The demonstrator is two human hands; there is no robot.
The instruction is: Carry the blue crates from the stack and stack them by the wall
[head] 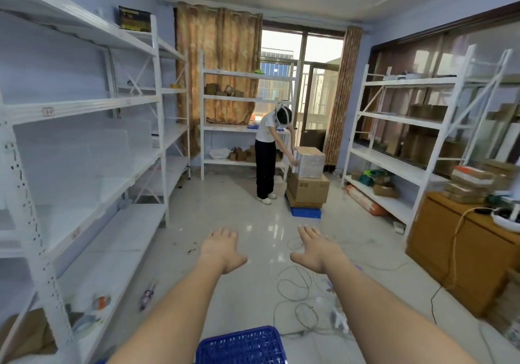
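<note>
Both arms reach forward over the tiled floor (233, 200), palms down. The left hand (222, 247) and right hand (315, 249) are spread, fingers loose, grasping nothing. A blue crate (239, 346) sits at the bottom edge of the view, below and between the forearms, touching neither hand. White shelving (84, 104) lines the left side and more racks (416, 127) the right, leaving a bare lane down the middle. Loose cables (298, 301) sprawl on the floor right of the crate. Farther on, another person (267, 149) bends over stacked cardboard boxes (308, 186) resting on a blue pallet (305, 212).

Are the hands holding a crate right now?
No. Left hand and right hand are open, empty, above the blue crate.
</note>
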